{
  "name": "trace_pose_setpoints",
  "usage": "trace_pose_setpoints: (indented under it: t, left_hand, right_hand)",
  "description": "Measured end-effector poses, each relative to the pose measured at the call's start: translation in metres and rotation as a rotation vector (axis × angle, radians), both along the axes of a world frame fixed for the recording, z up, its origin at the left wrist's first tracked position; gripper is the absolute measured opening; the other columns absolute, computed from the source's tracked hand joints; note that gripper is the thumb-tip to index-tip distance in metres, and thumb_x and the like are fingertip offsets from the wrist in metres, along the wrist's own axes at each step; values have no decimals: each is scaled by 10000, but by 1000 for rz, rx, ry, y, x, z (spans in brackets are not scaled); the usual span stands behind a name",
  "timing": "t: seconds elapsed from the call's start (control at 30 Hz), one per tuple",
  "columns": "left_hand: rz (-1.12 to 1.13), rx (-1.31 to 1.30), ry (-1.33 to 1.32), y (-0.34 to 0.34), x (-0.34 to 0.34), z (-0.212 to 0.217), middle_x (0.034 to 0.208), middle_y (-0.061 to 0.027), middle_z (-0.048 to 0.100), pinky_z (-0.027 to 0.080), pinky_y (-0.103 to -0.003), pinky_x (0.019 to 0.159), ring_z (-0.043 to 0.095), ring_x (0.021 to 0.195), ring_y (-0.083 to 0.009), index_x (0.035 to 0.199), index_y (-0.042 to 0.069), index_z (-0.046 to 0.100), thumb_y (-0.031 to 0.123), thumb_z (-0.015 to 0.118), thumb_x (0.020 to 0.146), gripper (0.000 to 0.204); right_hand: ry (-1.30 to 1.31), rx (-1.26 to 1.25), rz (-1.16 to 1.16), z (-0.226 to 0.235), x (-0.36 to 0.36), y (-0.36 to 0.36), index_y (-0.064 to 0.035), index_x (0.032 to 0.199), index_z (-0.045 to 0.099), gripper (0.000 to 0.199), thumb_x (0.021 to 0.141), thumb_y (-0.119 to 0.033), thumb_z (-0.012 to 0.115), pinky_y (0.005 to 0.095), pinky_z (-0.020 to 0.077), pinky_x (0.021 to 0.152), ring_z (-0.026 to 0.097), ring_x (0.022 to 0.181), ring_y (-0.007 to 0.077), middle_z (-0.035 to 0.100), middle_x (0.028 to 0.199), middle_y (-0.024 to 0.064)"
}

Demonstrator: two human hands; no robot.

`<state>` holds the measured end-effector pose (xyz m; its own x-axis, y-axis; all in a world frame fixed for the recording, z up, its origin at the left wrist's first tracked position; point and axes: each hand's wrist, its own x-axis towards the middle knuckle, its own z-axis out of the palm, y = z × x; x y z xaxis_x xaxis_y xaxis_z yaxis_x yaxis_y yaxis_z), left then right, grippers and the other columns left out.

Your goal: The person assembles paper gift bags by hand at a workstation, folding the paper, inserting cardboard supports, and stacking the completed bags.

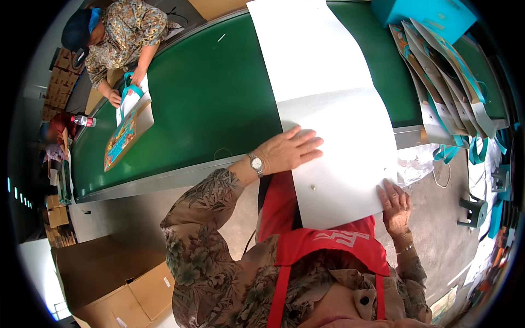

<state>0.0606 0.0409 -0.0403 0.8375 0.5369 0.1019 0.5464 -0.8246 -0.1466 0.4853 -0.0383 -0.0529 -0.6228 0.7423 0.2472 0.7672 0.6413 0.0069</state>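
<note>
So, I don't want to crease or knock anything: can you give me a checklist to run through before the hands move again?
1. Left hand resting on the white sheet, fingers extended: ok.
2. Right hand at the sheet's right edge: ok. Whether it pinches the sheet: cannot tell.
3. Sheet fully on the green table: not ok, its near end juts past the table's edge.
4. Sheet free of crosswise creases: not ok, one line runs across it beyond the left hand.
5. Gap between the sheet and the bag stack on the right: ok, green shows between them.
6. Underside of the sheet: cannot tell, hidden.
</note>
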Motion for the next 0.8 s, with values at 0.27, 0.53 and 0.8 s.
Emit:
trace_pose_setpoints:
  t: [0.27, 0.53, 0.8]
  left_hand:
    - [387, 12, 175, 67, -60, -2, 1662, -54, 372, 384, -444, 1220, 399, 1509, -262, 1580, 245, 413, 105, 526, 1006, 601]
    - [580, -286, -279, -23, -58, 15, 1578, -137, 471, 399, -481, 1189, 478, 1434, -337, 1500, 122, 520, 136, 622, 967, 543]
    - [421, -147, -461, -69, 4, -17, 1351, -95, 607, 477, -443, 975, 591, 1221, -282, 1283, 100, 662, 172, 794, 834, 474]
  right_hand:
    - [13, 38, 93, 15, -75, 61, -134, 1339, 664, 475, 865, -153, 634, 449, 477, 956, 589, 1182, 286, 603, 1447, 61]
    - [6, -52, 68, 16, -94, 111, -206, 1371, 676, 557, 836, -62, 721, 445, 504, 1009, 607, 1174, 273, 608, 1268, 70]
    - [-10, 66, 68, 10, -99, 106, -186, 1279, 719, 460, 822, -149, 753, 406, 530, 984, 628, 1133, 220, 640, 1206, 25]
